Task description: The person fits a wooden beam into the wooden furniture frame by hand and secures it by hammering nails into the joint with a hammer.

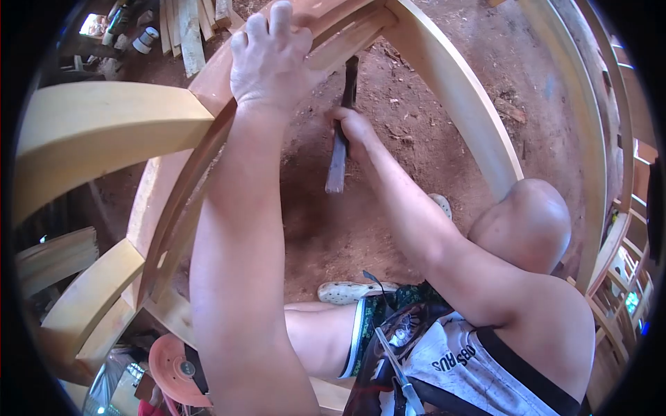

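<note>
My left hand [270,59] is at the top, its fingers bent over the reddish-brown rail of a curved wooden frame [215,80]. Inside the frame's opening, my right hand [352,128] is closed around a long, narrow tool. The tool [336,170] has a dark upper end and a grey, flat lower end that points down toward me; its exact kind I cannot make out. It appears apart from the wood. Pale curved pieces join the rail, one on the left [111,118] and one on the right [458,90].
Bare earth with wood chips [409,132] forms the floor. Loose boards [184,35] and a small white container [145,40] lie at the upper left. An orange round fan-like object [170,371] stands at the lower left. More curved wooden frames [610,256] line the right side.
</note>
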Action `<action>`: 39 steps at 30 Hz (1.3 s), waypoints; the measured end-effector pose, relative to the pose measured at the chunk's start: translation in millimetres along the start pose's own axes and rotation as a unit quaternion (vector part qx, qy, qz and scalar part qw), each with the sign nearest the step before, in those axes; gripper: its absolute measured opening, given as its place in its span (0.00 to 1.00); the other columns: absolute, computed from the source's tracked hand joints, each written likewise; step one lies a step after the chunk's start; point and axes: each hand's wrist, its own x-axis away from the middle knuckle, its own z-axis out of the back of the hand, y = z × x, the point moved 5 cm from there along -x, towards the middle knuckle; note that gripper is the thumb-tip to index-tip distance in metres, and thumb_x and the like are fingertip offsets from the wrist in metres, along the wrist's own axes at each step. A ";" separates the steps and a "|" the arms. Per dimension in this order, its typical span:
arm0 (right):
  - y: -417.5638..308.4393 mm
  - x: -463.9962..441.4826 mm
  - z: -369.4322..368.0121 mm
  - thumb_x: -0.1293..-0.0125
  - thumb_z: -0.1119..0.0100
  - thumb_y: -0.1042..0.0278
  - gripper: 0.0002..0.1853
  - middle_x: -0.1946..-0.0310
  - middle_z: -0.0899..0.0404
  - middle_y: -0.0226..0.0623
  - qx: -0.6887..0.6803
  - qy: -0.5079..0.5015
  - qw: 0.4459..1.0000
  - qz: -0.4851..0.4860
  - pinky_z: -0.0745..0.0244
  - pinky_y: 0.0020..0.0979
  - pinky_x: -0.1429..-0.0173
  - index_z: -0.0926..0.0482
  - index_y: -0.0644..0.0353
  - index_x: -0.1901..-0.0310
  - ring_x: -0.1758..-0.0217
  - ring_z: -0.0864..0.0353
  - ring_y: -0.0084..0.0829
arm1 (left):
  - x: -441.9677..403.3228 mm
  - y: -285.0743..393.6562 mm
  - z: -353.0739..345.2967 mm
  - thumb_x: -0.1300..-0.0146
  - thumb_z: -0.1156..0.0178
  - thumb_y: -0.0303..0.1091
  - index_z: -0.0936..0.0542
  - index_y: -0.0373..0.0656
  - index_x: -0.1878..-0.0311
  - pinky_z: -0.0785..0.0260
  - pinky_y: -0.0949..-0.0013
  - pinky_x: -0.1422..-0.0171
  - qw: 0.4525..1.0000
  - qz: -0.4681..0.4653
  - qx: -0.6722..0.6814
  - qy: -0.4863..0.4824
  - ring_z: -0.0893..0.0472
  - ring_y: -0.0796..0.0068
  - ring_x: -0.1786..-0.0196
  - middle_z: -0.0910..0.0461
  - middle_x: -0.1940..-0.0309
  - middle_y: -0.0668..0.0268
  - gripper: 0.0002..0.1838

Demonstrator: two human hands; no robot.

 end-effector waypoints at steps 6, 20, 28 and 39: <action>-20.9 3.0 13.9 0.40 0.32 0.68 0.09 0.76 0.27 0.27 0.081 -0.033 0.995 0.051 0.31 0.32 0.72 0.24 0.57 0.63 0.78 0.28 0.26 | 5.0 4.9 13.0 0.57 0.27 0.55 0.14 0.47 0.60 0.35 0.52 0.36 0.997 -0.016 0.047 0.066 0.32 0.55 0.39 0.32 0.45 0.61 0.25; -38.6 62.4 8.3 0.25 0.43 0.58 0.14 0.72 0.24 0.36 -0.222 0.083 0.963 0.128 0.17 0.39 0.64 0.28 0.61 0.63 0.71 0.22 0.33 | 1.7 -1.3 2.7 0.54 0.28 0.56 0.14 0.49 0.55 0.35 0.56 0.35 0.999 -0.008 0.024 0.039 0.31 0.58 0.41 0.31 0.48 0.63 0.26; -52.6 18.2 -39.1 0.23 0.47 0.58 0.14 0.75 0.32 0.35 -0.299 0.248 0.862 0.326 0.26 0.38 0.79 0.39 0.55 0.53 0.81 0.28 0.32 | 2.1 4.6 19.4 0.52 0.28 0.56 0.14 0.48 0.54 0.35 0.56 0.35 0.999 0.013 0.039 0.021 0.32 0.58 0.40 0.32 0.47 0.62 0.27; -41.3 36.6 -12.7 0.26 0.43 0.58 0.12 0.73 0.28 0.33 -0.204 0.075 0.944 0.248 0.24 0.40 0.73 0.35 0.53 0.57 0.76 0.24 0.31 | 3.0 6.3 15.3 0.53 0.28 0.59 0.14 0.48 0.54 0.36 0.55 0.35 0.999 0.015 0.000 0.037 0.32 0.58 0.40 0.33 0.45 0.62 0.29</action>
